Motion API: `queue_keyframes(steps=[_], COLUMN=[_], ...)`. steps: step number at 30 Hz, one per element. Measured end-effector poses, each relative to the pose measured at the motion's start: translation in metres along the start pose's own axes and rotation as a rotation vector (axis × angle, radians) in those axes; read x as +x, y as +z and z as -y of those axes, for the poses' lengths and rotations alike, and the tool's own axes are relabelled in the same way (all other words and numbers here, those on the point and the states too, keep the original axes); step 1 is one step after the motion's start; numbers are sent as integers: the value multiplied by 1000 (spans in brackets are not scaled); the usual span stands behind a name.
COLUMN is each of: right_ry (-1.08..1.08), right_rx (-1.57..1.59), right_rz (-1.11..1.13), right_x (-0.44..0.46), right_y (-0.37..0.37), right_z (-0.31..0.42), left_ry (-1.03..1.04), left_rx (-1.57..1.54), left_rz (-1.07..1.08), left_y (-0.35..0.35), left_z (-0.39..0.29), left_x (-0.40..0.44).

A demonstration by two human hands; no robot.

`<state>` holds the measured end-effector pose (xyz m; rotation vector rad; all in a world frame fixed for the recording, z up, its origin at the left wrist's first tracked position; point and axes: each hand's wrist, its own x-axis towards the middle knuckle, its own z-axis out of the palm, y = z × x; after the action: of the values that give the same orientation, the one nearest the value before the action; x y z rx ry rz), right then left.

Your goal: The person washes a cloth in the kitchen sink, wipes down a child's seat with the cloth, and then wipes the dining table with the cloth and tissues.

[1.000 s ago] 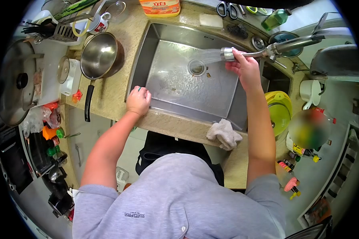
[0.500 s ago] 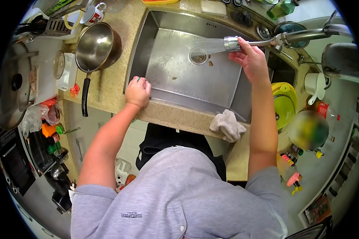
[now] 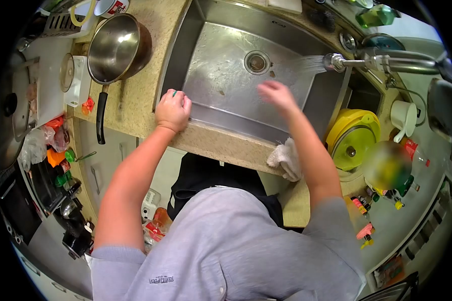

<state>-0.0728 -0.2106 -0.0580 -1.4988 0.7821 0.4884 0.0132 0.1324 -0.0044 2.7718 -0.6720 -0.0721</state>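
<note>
My left hand (image 3: 173, 111) rests at the front left edge of the steel sink (image 3: 226, 98), fingers curled in. A small teal spot shows at its fingers; what it grips, if anything, is hidden. Over the sink's right half, my right hand (image 3: 277, 96) is blurred by motion, its fingers stretched out to the left with nothing seen in them. Apart from it, the faucet spray head (image 3: 332, 62) sends water into the sink. Small brown scraps lie near the drain (image 3: 257, 62). A crumpled grey cloth (image 3: 286, 159) hangs over the front edge, beside my right forearm.
A steel saucepan (image 3: 116, 47) with a black handle stands on the counter left of the sink. To the right are a yellow basin (image 3: 354, 123) with a green lid (image 3: 354, 149), a white ladle-like pot (image 3: 403, 116) and several bottles. A green bottle (image 3: 375, 17) lies at the back right.
My right hand has let go of the spray head and moved left and down over the sink. The spray head now sits farther right, still running. My left hand stays put. The view has shifted slightly.
</note>
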Motion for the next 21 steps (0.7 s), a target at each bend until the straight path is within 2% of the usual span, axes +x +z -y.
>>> queue_keyframes(steps=[1,2,3,7,8,10,14,16,19,20,21], right_ry=[58,108,68,126,133,3,3,-61,-43,13,13], right_rx=[-82,11,113,292,291,-76,108,355,503,396,392], right_rz=[120,227,341,608,603,436,226,-30,-63,22,13], right_x=[11,21,42,91,102,113,144,146,132,128,132], right_y=[35,71,106,204,201,189,85,43,6,-8,-22], right_z=[-1,0,-15,-36,-43,-49,-59,-47,-33,-41,-57], left_ry=[-9,-18,-22,0,3,-3,4,26,24,25,28], left_rx=[-5,-9,-3,-13,-22,-36,-50,-50,-50,-54,-63], left_rz=[4,10,15,-19,-26,-17,-31,-45,-39,-41,-41], left_y=[-1,-2,-3,-5,-5,-6,-5,-6,-5,-4,-4], left_z=[-1,-2,-1,-3,-4,-5,-4,-5,-5,-4,-4], left_x=[1,1,0,1,1,3,3,3,2,2,2])
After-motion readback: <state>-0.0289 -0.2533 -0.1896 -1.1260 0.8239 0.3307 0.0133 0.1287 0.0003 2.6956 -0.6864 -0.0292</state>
